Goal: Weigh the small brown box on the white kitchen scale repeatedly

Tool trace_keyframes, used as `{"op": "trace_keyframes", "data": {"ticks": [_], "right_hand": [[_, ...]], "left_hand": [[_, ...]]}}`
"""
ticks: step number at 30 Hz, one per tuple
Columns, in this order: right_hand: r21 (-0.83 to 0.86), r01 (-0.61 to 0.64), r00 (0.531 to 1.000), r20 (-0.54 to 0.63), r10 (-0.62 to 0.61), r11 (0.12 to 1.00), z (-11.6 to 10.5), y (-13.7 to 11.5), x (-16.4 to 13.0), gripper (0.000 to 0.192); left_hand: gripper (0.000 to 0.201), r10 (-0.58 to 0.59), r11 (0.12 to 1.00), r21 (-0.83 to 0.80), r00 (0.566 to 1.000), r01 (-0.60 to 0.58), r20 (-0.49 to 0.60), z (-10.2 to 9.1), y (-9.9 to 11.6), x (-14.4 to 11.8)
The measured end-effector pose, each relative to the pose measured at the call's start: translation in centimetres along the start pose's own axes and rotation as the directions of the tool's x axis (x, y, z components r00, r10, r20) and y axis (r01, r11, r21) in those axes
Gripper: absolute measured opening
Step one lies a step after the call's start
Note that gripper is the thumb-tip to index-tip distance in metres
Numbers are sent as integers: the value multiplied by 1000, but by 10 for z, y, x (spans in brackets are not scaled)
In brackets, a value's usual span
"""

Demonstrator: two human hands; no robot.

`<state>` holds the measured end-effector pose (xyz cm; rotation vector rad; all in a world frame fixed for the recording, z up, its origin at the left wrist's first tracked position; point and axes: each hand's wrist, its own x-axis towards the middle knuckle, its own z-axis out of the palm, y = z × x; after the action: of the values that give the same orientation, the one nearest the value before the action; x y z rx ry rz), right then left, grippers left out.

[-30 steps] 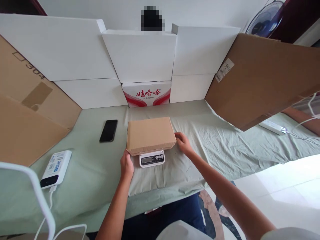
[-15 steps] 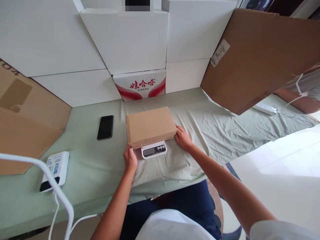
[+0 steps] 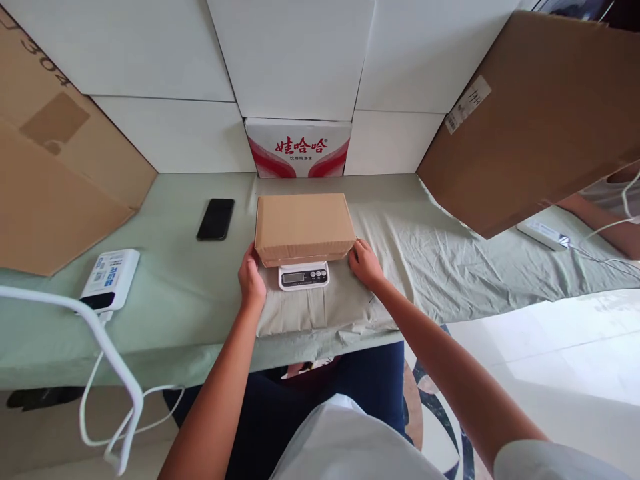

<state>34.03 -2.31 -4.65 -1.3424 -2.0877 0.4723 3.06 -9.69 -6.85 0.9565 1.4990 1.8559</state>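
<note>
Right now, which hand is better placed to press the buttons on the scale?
Probably the right hand: the scale has its buttons at its right end, nearer that hand. The left hand sits by the display end.

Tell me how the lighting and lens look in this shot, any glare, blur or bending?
Head view: soft, even light on the box and the scale, with only faint shadows; bright glare washes out the floor at lower right; wide-angle bending curves the table edge and stretches both forearms; the centre is sharp, though the scale's display is too small to read.
</note>
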Motion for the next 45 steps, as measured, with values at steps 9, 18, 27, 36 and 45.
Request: {"op": "trace_keyframes", "data": {"ticks": [9,18,27,36,45], "right_hand": [[16,-46,998,-49,47,999,3,0,2,22],[476,12,965,-235,115,879,-6,-13,-16,50],[677,27,989,-124,78,736,3,-64,21,70],[629,206,957,-289,-21,750,51,-35,121,86],[669,42,984,-156,85,742,63,-26,120,81]], "left_hand": [[83,26,995,-96,1000,-25,4,0,-1,3],[82,144,976,-167,990,-143,-4,0,17,-8],[86,172,979,-139,972,-151,160,23,49,24],[87,108,962,-266,985,-69,136,58,6,126],[87,15,972,-236,995,8,96,60,-22,122]]}}
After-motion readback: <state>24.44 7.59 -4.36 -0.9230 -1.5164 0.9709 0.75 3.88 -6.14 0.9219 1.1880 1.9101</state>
